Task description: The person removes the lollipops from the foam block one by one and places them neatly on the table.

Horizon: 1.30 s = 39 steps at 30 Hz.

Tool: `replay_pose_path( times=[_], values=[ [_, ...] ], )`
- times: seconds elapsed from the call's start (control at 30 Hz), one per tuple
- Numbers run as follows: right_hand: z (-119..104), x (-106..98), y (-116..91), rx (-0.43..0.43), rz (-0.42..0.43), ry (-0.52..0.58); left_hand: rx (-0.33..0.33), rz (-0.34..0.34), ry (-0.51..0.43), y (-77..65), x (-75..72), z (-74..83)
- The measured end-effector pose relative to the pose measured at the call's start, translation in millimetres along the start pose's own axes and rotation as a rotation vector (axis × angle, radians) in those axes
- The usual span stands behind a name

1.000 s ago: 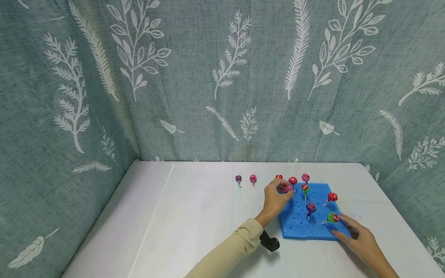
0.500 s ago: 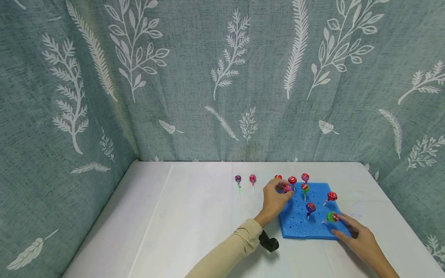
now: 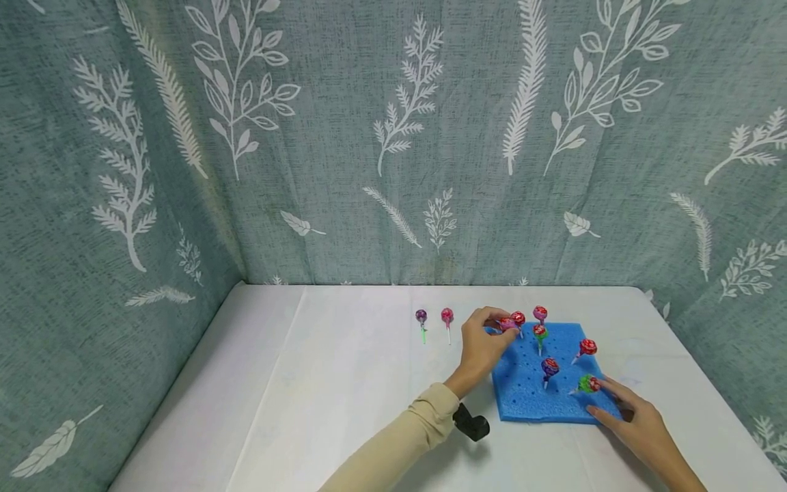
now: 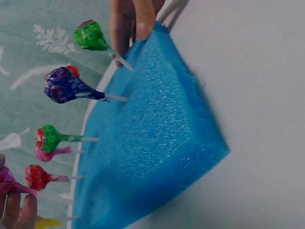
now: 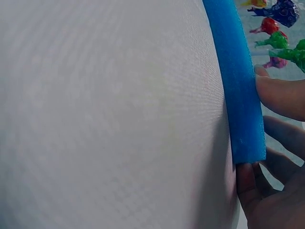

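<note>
My left hand (image 3: 481, 347) pinches a pink-wrapped lollipop (image 3: 507, 324) by its head over the back left corner of a blue foam board (image 3: 529, 406). In the left wrist view, the white stick of this pink lollipop (image 4: 8, 182) points at the foam. A yellow-wrapped lollipop (image 4: 46, 223) is partly behind the fingers there. My right hand (image 3: 639, 424) grips the board's front right corner, thumb (image 5: 281, 95) at the upper face and fingers at the edge and below. Close to it leans a green-and-red lollipop (image 3: 588, 384) stuck in the foam.
Other lollipops stand in the board: a blue one (image 3: 550, 367), a red one (image 3: 587, 347), a green-and-red one (image 3: 540, 331) and more at the back. A purple lollipop (image 3: 421, 316) and a pink lollipop (image 3: 447, 316) lie on the white table (image 3: 332, 383), left of the board.
My left hand has shifted slightly back and left with the pink lollipop, now covering the yellow-and-red lollipop in the head view. The right hand and the board stay in place.
</note>
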State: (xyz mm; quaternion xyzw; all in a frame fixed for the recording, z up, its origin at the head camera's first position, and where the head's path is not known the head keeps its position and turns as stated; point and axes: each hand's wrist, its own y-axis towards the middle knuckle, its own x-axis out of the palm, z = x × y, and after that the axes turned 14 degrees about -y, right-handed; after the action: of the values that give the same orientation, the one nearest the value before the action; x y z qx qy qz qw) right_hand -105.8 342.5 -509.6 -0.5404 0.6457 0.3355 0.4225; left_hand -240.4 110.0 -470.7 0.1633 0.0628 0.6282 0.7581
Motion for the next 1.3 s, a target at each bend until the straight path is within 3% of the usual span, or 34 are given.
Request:
replay_pose_path(
  times=[0.27, 0.6, 1.3],
  values=[
    [1, 0, 0, 0.015, -0.017, -0.001, 0.026, 0.010, 0.000, 4.0, -8.2, 6.3],
    [0, 0, 0, 0.002, -0.008, 0.002, 0.003, 0.019, -0.001, 5.7, -20.8, 11.1],
    [-1, 0, -1, 0.010, -0.007, 0.001, 0.050, 0.077, 0.021, 12.3, -48.1, 7.0]
  ],
)
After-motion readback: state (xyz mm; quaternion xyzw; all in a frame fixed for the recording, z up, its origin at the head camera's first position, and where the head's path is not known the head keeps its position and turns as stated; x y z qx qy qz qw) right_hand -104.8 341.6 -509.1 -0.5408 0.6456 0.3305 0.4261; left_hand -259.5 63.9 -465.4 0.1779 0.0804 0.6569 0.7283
